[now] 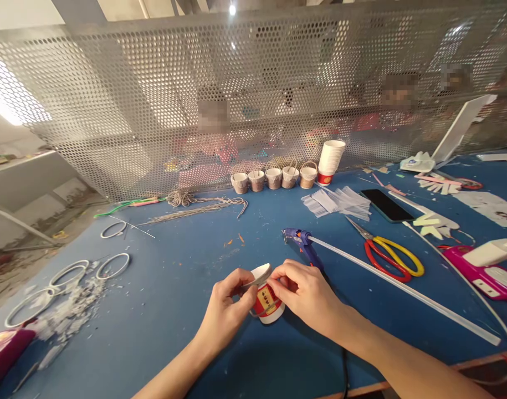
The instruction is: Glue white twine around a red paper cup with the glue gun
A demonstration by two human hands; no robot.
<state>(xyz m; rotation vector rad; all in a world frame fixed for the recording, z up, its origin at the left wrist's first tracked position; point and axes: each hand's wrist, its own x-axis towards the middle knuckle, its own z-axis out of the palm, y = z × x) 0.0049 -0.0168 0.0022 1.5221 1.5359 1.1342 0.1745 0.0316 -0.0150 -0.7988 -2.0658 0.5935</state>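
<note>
The paper cup (271, 315) lies between both hands, equally near, its long axis slightly tilted from upright. The left hand (230, 302) pinches the corded rim; the right hand (298, 284) presses its fingertips together opposite, their grip hidden.

The left hand (231, 300) and right hand (303, 287) hide parts of the paper cup (273, 318), whose printed characters (266, 299) are too small to read. The right hand also covers the lower end of the glue gun (305, 240). At near left, the edge cuts off a magenta device (10, 350). People (226, 148) behind the far perforated screen (132, 116) are blurred.
</note>
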